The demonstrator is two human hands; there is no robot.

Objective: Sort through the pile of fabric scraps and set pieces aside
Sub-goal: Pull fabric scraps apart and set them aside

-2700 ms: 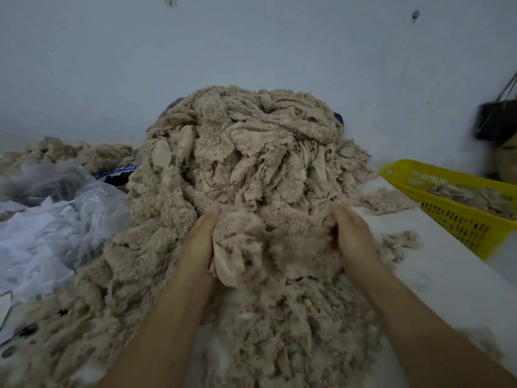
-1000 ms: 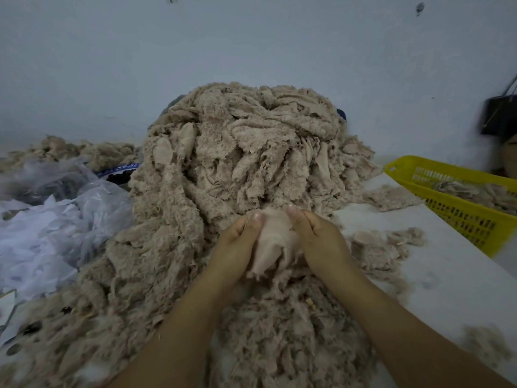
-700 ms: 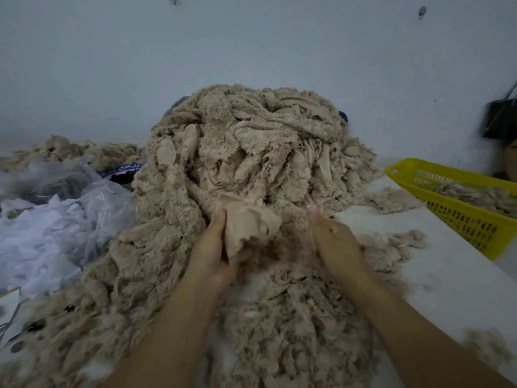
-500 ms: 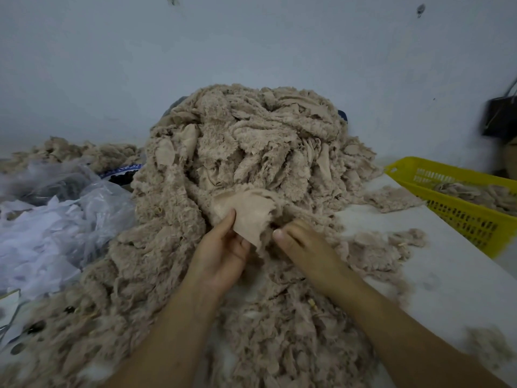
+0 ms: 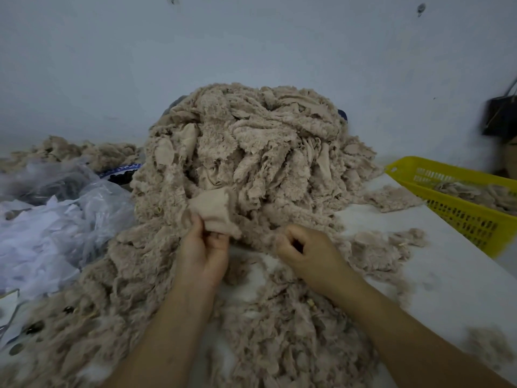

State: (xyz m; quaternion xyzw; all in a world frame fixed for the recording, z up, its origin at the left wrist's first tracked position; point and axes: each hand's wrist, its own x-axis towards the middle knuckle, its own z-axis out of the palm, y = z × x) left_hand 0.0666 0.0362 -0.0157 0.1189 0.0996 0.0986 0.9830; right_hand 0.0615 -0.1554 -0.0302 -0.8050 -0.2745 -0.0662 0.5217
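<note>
A tall pile of beige fleece scraps [image 5: 251, 152] rises in the middle of the white table [image 5: 447, 270] and spills toward me. My left hand [image 5: 202, 247] pinches a smooth beige scrap [image 5: 216, 211] at the pile's front, thumb and fingers curled on its lower edge. Just to its right, my right hand [image 5: 305, 247] lies on the scraps with fingers curled, pinching fluffy fabric at its fingertips.
A yellow plastic basket [image 5: 464, 217] holding several scraps stands at the right. Crumpled clear plastic bags and white scraps [image 5: 47, 228] lie at the left, with another beige heap [image 5: 81, 152] behind them. A wall rises close behind. A dark bag [image 5: 500, 116] hangs at far right.
My hands came together on one smooth scrap, then parted. The left hand kept the scrap and lifted it slightly; the right hand dropped back to the pile and curled.
</note>
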